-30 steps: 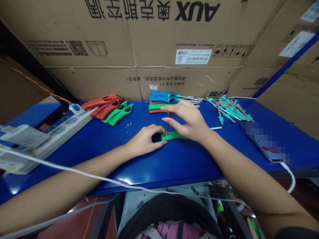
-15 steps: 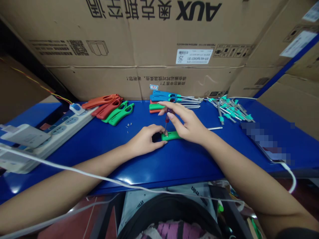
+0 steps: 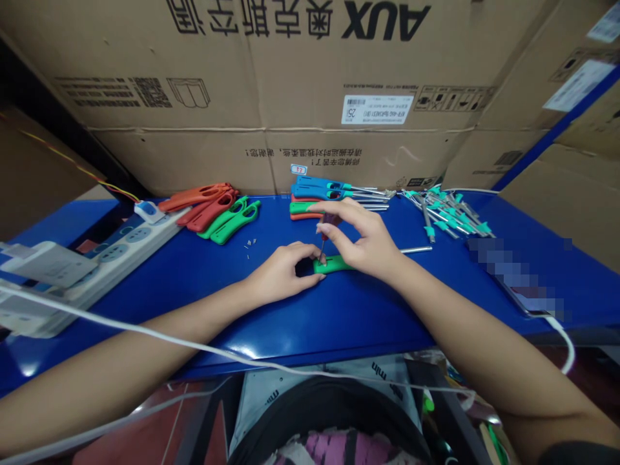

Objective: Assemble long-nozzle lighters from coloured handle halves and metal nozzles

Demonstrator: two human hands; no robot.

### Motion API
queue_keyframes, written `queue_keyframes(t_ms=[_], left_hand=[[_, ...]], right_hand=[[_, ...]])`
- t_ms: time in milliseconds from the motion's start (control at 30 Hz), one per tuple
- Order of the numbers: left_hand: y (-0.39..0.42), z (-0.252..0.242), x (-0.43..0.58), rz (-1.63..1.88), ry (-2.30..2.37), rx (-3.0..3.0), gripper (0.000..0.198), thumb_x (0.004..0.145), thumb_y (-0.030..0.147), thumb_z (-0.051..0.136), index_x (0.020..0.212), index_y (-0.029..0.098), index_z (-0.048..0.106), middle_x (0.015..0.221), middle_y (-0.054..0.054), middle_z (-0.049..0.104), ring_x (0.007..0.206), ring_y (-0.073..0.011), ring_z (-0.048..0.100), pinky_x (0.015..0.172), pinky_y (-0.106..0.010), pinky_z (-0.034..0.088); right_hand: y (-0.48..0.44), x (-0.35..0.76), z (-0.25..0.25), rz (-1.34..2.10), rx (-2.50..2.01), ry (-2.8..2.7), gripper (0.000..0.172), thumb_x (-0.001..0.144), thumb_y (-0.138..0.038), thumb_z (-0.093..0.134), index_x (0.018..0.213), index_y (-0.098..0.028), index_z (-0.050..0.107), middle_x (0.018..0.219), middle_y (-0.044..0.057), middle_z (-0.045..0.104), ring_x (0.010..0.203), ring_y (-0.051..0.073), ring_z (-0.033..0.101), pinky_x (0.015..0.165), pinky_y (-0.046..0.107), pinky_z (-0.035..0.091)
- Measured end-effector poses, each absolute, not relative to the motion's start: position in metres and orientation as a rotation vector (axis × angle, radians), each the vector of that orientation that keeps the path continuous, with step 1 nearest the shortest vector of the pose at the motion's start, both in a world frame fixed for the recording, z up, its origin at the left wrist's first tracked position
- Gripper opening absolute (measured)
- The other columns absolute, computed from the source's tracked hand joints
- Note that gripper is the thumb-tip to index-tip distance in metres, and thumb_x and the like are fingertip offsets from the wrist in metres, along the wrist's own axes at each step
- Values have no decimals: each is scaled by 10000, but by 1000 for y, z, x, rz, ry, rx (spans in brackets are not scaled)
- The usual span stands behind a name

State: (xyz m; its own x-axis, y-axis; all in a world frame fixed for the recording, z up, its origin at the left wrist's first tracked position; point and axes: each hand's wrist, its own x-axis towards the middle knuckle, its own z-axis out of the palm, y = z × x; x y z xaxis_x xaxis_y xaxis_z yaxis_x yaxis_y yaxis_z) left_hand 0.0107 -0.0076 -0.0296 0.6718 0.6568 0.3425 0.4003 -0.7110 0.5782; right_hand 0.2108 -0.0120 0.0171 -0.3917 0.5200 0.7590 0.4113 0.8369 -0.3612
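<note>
A green long-reach lighter [image 3: 334, 263] lies flat on the blue table, its metal tube [image 3: 417, 249] pointing right. My left hand [image 3: 285, 271] pinches the handle's left end between thumb and fingers. Above it, my right hand [image 3: 368, 239] grips a small screwdriver [image 3: 325, 234] with a dark red handle, held upright. The screwdriver's tip meets the handle close to my left fingertips; the exact contact spot is too small to make out. My right hand covers the middle of the lighter.
Tiny screws [image 3: 250, 244] lie left of my hands. Behind are orange and green handle shells [image 3: 227, 219], stacked lighters [image 3: 314, 188] and metal tubes with teal parts [image 3: 450, 212]. A power strip [image 3: 121, 248], a phone [image 3: 513, 278] and a white cable [image 3: 217, 352] flank the work; cardboard [image 3: 290, 110] stands behind.
My right thumb and fingers have shifted slightly around the screwdriver handle. My left hand and the lighter stay in place.
</note>
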Motion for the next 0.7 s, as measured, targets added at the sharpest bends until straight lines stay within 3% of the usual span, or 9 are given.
queue_keyframes(t_ms=[100,233,300,500,633,700], left_hand=[[-8,-29,11,758,824,2430,188,822,240,711,992,201,642,1021,-10,719,971,-195,668,899,-325,508],[-8,-29,12,764,823,2439,163,822,234,709,963,197,638,993,-8,720,933,-190,668,875,-315,508],[-8,-29,12,759,822,2434,161,822,233,709,963,199,638,996,-8,721,940,-190,668,878,-314,507],[-7,-30,11,766,822,2436,191,822,237,713,995,201,639,1019,-7,719,965,-193,667,890,-320,504],[-8,-29,11,747,826,2423,178,832,253,706,989,202,643,1020,-10,719,964,-194,667,898,-328,506],[-8,-29,11,743,828,2421,182,831,254,705,994,203,646,1024,-11,720,969,-196,667,904,-332,505]], right_hand=[[-10,213,18,-10,-634,-2066,184,949,-341,604,1046,-206,685,979,59,744,855,197,647,841,379,512],[-13,210,19,60,-616,-2126,325,1018,-279,436,1288,-206,601,1137,95,720,1060,222,636,951,428,485],[-15,208,19,156,-637,-2096,370,1029,-262,390,1356,-217,557,1151,90,717,1072,208,636,956,417,493],[-12,213,18,-49,-614,-2049,195,942,-344,618,1049,-206,705,959,59,754,849,198,661,838,383,519],[-11,214,23,5,-535,-2146,268,1006,-245,481,1206,-186,650,1092,83,740,1019,207,656,916,402,501],[-11,214,24,81,-550,-2124,280,1014,-216,458,1222,-193,643,1065,73,745,1014,192,660,921,390,503]])
